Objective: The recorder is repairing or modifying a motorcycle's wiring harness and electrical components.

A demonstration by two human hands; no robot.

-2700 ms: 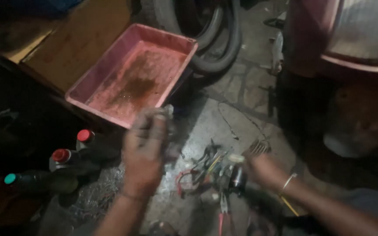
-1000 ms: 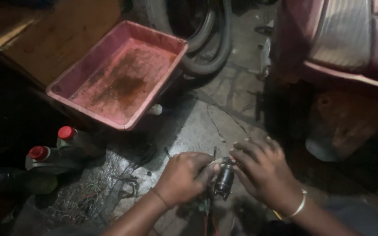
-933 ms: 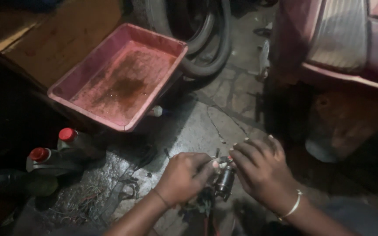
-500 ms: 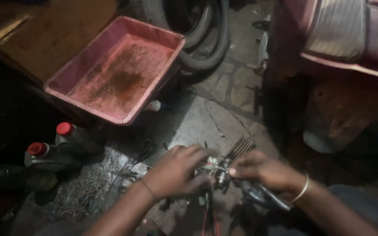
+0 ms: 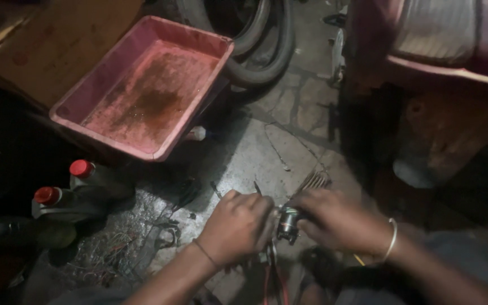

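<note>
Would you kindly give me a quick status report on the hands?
Left hand and right hand both gripping small motor. Red wires hang below. Nothing blocking.

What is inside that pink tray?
The pink tray holds no loose objects, only a dark brown stain and grime across its floor. Its inner near-right wall is hidden by the raised rim, and what lies under the tray is covered.

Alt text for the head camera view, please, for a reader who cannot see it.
Both hands, the left hand and right hand, grip a small dark cylindrical part with red wires over a grimy concrete floor. A stained pink tray, tyres and red-capped bottles lie beyond.
</note>
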